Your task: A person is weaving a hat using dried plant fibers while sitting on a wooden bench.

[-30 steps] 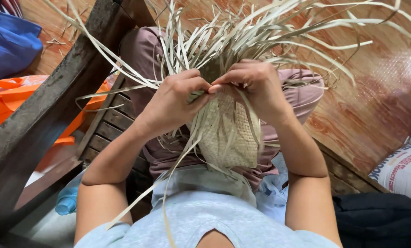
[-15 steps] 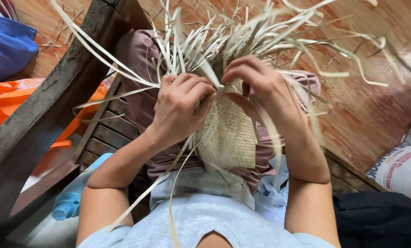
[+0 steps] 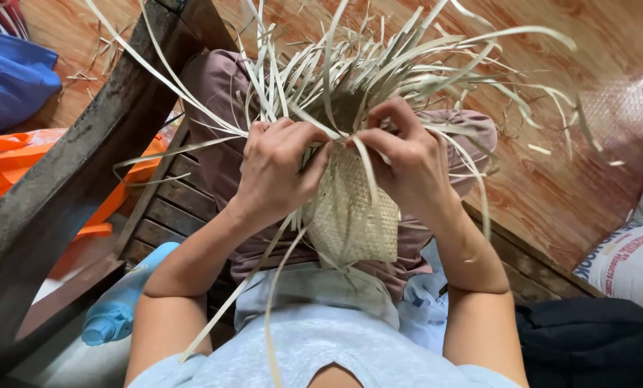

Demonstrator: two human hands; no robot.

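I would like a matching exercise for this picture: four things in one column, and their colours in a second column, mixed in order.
Things:
1. woven piece held in both hands
2. bottle beside the left arm
3. plastic sheet at far left
4. trousers on the lap

Colours:
A. orange
B. dusty mauve
C. pale straw
D. light blue

Pairs: 1-C, 2-D, 3-A, 4-B
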